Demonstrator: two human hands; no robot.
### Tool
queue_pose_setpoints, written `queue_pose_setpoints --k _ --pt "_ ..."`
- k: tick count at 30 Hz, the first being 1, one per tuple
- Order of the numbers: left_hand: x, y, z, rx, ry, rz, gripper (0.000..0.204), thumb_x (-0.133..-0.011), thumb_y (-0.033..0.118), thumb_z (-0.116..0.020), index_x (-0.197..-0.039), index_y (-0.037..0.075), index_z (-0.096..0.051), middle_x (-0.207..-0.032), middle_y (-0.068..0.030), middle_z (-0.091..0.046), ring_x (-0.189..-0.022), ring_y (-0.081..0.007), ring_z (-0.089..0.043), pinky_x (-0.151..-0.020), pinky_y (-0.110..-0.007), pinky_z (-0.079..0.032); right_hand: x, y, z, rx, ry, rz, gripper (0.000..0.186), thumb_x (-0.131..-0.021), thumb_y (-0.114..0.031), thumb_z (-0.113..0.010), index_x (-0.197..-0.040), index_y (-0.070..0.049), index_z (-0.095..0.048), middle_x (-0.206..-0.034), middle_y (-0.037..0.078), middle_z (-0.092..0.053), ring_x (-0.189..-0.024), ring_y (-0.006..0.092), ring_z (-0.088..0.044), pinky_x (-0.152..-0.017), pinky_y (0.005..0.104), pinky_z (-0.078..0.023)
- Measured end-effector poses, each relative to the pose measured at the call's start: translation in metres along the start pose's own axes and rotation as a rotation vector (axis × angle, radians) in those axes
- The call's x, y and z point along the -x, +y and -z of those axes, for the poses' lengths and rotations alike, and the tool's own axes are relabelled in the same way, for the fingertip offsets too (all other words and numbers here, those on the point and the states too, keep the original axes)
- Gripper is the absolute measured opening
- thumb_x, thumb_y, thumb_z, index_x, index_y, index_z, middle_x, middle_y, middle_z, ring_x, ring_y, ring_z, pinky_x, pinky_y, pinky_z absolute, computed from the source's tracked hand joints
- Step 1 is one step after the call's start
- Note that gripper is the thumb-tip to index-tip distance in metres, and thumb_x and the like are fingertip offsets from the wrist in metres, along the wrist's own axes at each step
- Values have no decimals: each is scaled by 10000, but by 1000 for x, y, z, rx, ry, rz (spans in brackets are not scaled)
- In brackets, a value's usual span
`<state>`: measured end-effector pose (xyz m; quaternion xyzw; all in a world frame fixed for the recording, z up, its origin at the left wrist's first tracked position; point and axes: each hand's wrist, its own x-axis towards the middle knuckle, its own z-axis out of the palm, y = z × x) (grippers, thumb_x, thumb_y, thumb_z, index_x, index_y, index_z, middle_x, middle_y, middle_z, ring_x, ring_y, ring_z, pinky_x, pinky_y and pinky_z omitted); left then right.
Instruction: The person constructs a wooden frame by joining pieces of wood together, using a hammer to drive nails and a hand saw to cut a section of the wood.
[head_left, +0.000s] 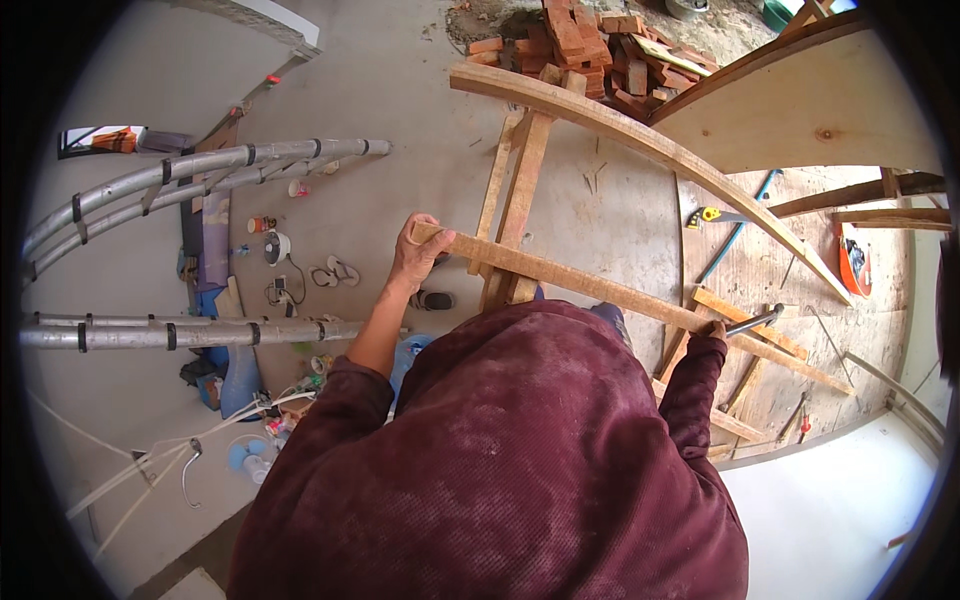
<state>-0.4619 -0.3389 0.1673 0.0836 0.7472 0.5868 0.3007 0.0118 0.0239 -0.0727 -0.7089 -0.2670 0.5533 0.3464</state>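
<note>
My left hand (420,248) is closed round the left end of a long wooden batten (580,284). This batten lies across the top of a wooden trestle (527,180) just in front of me and runs off to the right. Against its right part is my right hand (714,334), closed on the handle of a hammer (752,321) whose head points right. The right fingers are partly hidden by the sleeve. Farther off, a second long batten (600,115) rests over the far end of the trestle and slopes down to the right.
Aluminium ladder rails (200,168) reach in from the left. Stacked red bricks (575,45) stand at the back. On the right are a plywood panel (810,100), a yellow-handled handsaw (708,215), an orange container (853,265) and another wooden trestle (745,385). Slippers (340,272) lie on the floor.
</note>
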Motion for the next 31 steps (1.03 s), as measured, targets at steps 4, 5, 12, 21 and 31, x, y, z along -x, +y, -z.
queue_pose_setpoints --k 4,5,12,21,31 --pt "1 3 -2 28 13 -4 434 -756 258 -810 -1002 90 -494 -851 -5 -563 -752 -95 -582 -649 -246 -525 -5 -5 -7 -126 76 -177 250 -890 -242 -525 -1070 -81 -585 -794 32 -544 -717 168 -555 -606 335 -478" --pt "-8 5 -13 44 -13 -19 446 -752 261 -814 -1010 86 -495 -856 -7 -560 -763 -98 -581 -654 -251 -524 -35 -8 10 6 -17 -140 286 -905 -266 -504 -1109 -78 -572 -831 40 -551 -748 181 -563 -634 341 -489" --pt "5 -10 -7 57 97 -83 521 -745 255 -815 -1096 73 -476 -907 -22 -552 -800 -108 -574 -675 -266 -517 19 -21 -27 -103 -12 -260 329 -933 -363 -529 -1223 -210 -507 -953 63 -543 -860 226 -557 -731 411 -503" --pt "2 -11 8 -63 -14 -7 596 -766 314 -783 -1208 109 -440 -1061 -51 -534 -960 -157 -565 -787 -327 -534 10 -15 -31 1 42 -225 280 -912 -193 -605 -1179 -251 -544 -715 -18 -471 -534 110 -453 -448 269 -419" --pt "33 -67 -44 227 -199 316 856 -808 592 -642 -1434 168 -240 -1461 -100 -321 -1367 -333 -311 -1087 -616 -132 -49 24 1 -116 77 -239 269 -886 -325 -633 -1006 -95 -561 -787 13 -526 -674 170 -514 -594 328 -443"
